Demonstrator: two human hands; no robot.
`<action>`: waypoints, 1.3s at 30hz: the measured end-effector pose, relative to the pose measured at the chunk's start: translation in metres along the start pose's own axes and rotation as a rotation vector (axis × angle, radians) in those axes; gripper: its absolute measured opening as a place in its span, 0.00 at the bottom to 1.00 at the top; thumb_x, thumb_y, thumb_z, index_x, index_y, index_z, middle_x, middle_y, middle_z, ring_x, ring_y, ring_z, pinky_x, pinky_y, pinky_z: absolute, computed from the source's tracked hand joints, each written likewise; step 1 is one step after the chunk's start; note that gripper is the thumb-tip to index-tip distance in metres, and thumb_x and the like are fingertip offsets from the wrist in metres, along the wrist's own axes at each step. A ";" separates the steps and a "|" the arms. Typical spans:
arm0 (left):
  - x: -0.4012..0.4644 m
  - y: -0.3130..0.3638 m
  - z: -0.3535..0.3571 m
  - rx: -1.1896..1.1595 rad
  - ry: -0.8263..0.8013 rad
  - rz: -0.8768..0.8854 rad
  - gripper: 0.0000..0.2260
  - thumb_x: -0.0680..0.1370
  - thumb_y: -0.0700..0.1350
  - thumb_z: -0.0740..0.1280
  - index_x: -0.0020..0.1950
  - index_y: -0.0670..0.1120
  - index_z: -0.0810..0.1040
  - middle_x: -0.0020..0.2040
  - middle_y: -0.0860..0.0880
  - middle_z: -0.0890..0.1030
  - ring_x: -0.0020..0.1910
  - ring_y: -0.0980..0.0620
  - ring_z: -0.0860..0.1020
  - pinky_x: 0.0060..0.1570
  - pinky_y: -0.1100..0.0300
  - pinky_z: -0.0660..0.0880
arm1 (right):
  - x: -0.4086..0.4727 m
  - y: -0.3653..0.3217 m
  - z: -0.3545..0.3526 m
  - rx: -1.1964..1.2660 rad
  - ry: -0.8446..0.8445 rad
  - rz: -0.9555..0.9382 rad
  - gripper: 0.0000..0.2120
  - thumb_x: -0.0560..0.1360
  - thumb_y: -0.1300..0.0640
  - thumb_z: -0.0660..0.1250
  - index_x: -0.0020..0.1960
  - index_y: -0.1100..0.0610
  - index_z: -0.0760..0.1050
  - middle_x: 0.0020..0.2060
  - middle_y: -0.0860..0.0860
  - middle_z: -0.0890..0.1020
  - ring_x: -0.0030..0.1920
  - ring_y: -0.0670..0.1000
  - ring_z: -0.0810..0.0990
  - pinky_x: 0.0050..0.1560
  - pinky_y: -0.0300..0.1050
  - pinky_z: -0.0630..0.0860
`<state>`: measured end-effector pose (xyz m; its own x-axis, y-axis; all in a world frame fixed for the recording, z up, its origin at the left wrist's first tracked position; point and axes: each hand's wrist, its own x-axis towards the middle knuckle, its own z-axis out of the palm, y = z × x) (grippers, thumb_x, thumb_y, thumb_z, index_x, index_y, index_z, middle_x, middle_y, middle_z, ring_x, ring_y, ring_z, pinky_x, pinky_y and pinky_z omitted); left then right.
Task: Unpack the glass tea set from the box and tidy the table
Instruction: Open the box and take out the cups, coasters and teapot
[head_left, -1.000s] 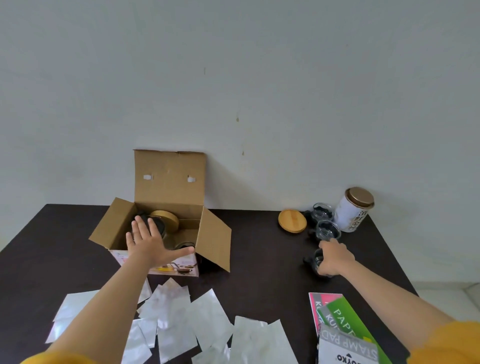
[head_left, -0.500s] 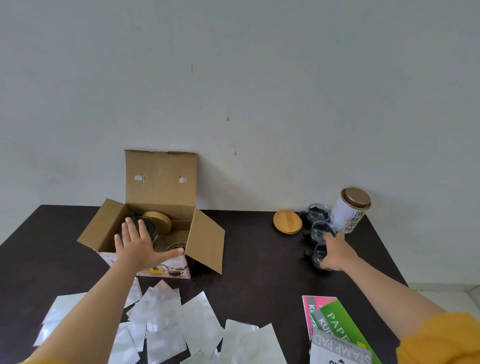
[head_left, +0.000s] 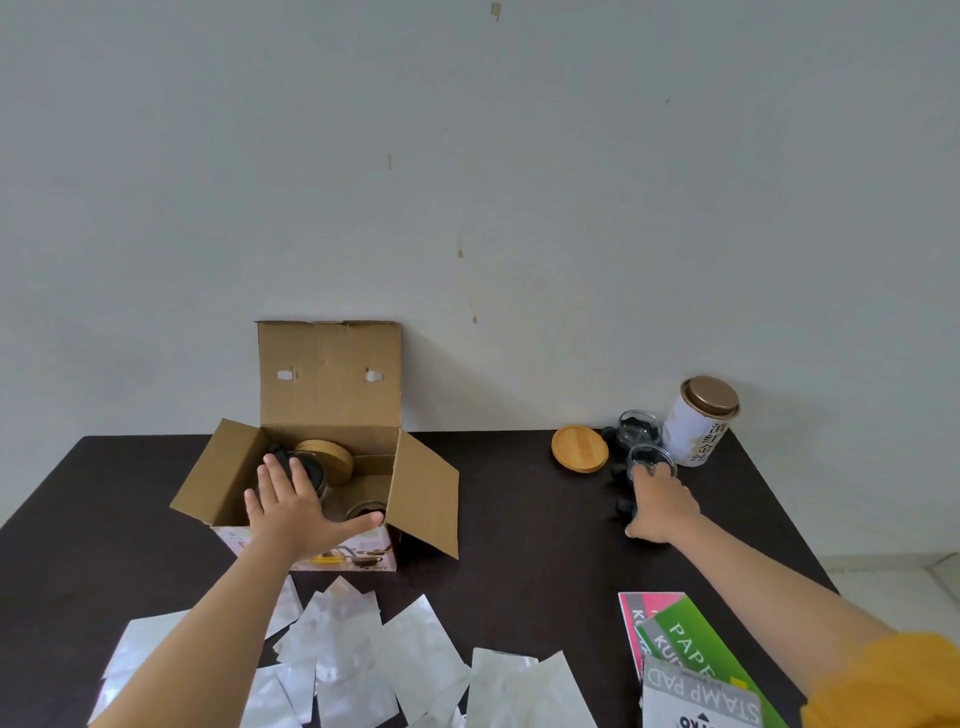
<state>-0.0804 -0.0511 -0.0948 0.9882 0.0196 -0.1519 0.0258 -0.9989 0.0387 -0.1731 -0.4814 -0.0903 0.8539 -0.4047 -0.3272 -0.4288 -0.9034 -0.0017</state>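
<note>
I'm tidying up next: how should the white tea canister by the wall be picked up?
Wrap the white tea canister round its cylindrical side from the front right. It stands upright, the wall is behind it, and glass cups crowd its left.

Dark table (head_left: 519, 519): box (head_left: 332, 395); cups (head_left: 639, 428); tin (head_left: 701, 421); lid (head_left: 580, 449); wrappers (head_left: 415, 660).

"STAMP PAD" on grey packet (head_left: 701, 696)

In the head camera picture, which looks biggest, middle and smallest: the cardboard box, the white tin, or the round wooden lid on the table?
1. cardboard box
2. white tin
3. round wooden lid, though only slightly smaller-looking than the tin
</note>
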 end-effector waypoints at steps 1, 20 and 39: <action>-0.001 0.000 -0.002 -0.004 -0.007 0.003 0.66 0.52 0.84 0.49 0.77 0.41 0.42 0.77 0.37 0.42 0.76 0.37 0.44 0.72 0.41 0.47 | -0.004 -0.011 -0.002 0.004 0.018 -0.023 0.38 0.66 0.51 0.76 0.69 0.55 0.61 0.65 0.57 0.65 0.63 0.59 0.70 0.57 0.50 0.73; 0.007 -0.063 -0.035 0.073 -0.260 0.377 0.51 0.68 0.75 0.55 0.77 0.46 0.37 0.77 0.39 0.38 0.75 0.37 0.42 0.73 0.46 0.47 | -0.082 -0.295 -0.032 0.354 0.160 -0.419 0.25 0.75 0.52 0.68 0.70 0.54 0.66 0.64 0.51 0.71 0.62 0.53 0.73 0.56 0.48 0.76; 0.026 -0.073 -0.021 0.105 -0.322 0.464 0.53 0.70 0.67 0.66 0.74 0.46 0.29 0.74 0.39 0.30 0.74 0.38 0.34 0.73 0.43 0.41 | -0.060 -0.379 -0.014 -0.026 -0.345 -0.256 0.09 0.74 0.57 0.68 0.53 0.58 0.75 0.44 0.54 0.76 0.44 0.53 0.76 0.46 0.45 0.73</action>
<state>-0.0538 0.0231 -0.0811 0.7962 -0.4192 -0.4363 -0.4309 -0.8991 0.0776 -0.0579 -0.1170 -0.0564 0.7812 -0.1000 -0.6162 -0.2047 -0.9736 -0.1015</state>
